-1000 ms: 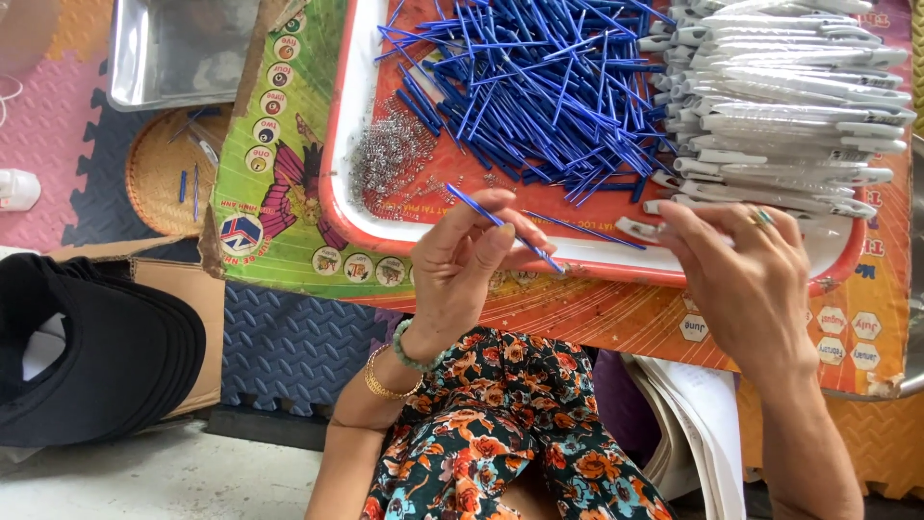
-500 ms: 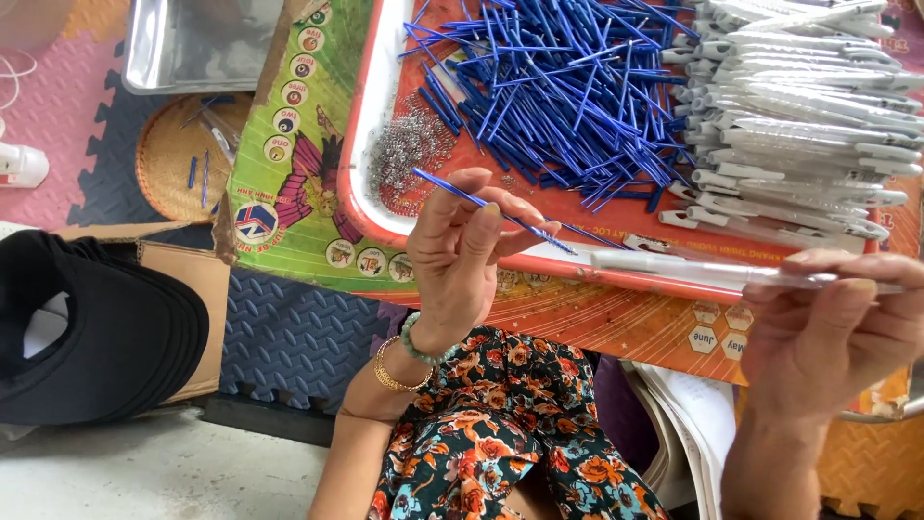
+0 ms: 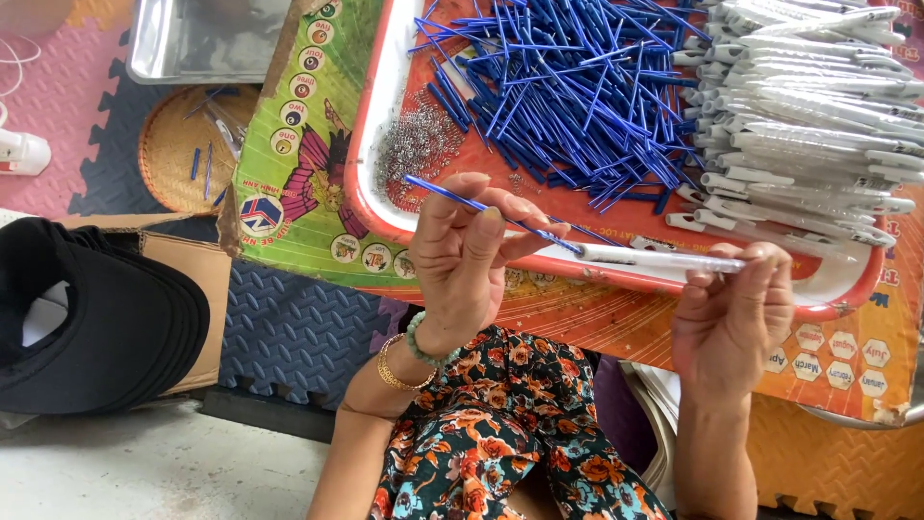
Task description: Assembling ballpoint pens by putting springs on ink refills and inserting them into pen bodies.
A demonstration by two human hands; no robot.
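Now | left hand (image 3: 462,255) pinches blue refill (image 3: 481,207) | right hand (image 3: 736,308) grips white pen barrel (image 3: 664,257) | step: threading refill, likely | next: steady alignment.

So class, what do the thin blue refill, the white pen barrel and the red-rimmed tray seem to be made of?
Blue refill: thin, smooth tube, probably plastic. White pen barrel: glossy, slightly translucent, likely plastic. Tray: shiny rolled rim, plastic or enamelled metal; unclear.

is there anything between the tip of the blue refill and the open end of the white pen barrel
Nothing visible. The left hand holds the blue refill, whose tip already meets the open end of the white pen barrel held by the right hand, above the near rim of the red tray.
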